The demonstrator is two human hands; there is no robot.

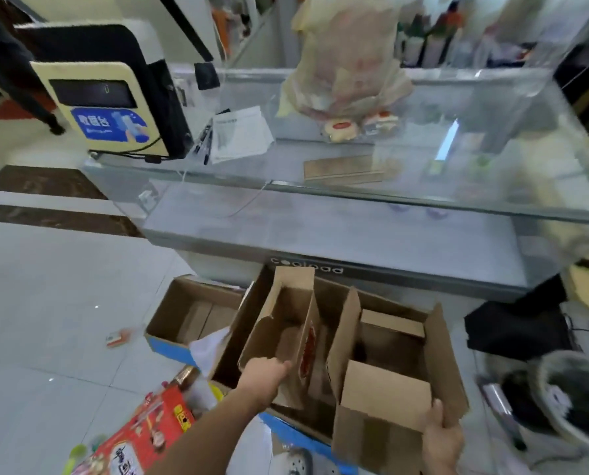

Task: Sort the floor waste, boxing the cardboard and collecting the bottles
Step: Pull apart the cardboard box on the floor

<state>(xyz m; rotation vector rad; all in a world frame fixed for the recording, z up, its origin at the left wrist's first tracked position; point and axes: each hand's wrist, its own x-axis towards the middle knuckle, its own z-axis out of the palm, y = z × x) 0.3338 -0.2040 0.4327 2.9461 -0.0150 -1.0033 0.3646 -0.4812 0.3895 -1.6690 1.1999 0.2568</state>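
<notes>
While my left hand [267, 371] is gripping the folded cardboard piece [286, 330] standing on end, long axis running away from it, inside the big box [443, 354], my right hand [440, 430] is clasping the near flap, steadying.

We've got plain brown cardboard [279, 334] everywhere, one piece with a red print [309, 351] on it. The box [169, 346] under it has a bright blue bottom edge. Red carton [149, 437] with yellow bits and busy printed pictures. Cream terminal [114, 108] with a blue sticker, black cloth [515, 329], pale grey floor tiles [46, 286].
</notes>
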